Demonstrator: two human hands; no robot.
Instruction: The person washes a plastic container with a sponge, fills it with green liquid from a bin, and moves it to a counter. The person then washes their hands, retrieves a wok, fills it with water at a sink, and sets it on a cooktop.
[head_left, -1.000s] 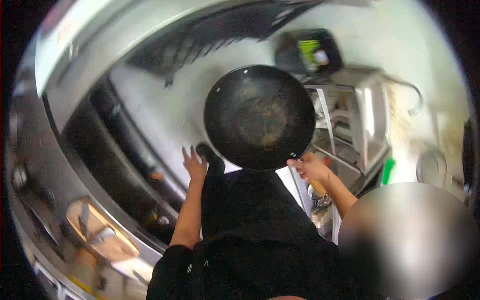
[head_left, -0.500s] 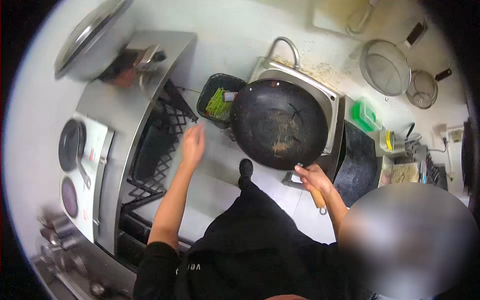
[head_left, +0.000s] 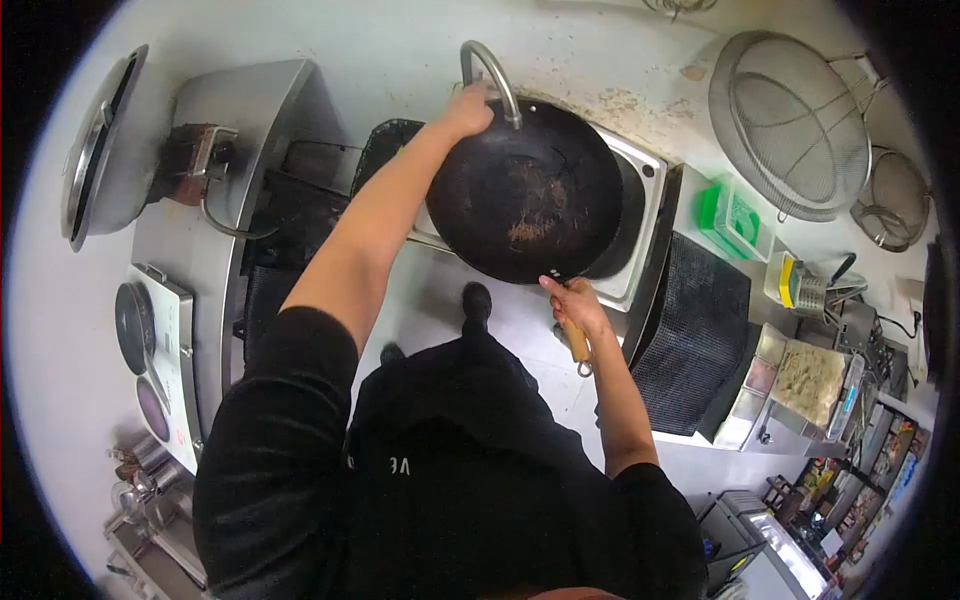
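A large black wok [head_left: 575, 190] with a scraped, brownish patch inside is held over the steel sink [head_left: 640, 255]. My right hand [head_left: 580, 302] is closed around the wok's wooden handle [head_left: 576, 341] at the near side. Stretched far forward, my left hand [head_left: 470, 112] is at the base of the curved metal tap [head_left: 488, 66], next to the wok's far left rim. Its fingers look curled, but what they grip is hidden. The tap's spout points down over the wok. I see no water running.
Left of the sink, a black basket [head_left: 385, 145] is partly covered by my left arm. A steel counter [head_left: 185, 235] with a hotplate and small pan [head_left: 135, 322] stands left. Sieves [head_left: 795, 125] hang at the right wall above a green container [head_left: 735, 218] and black mesh mat [head_left: 690, 330].
My left hand has reached from above the floor up to the tap base. My right hand has carried the wok forward and left, so its rim now lies under the spout.
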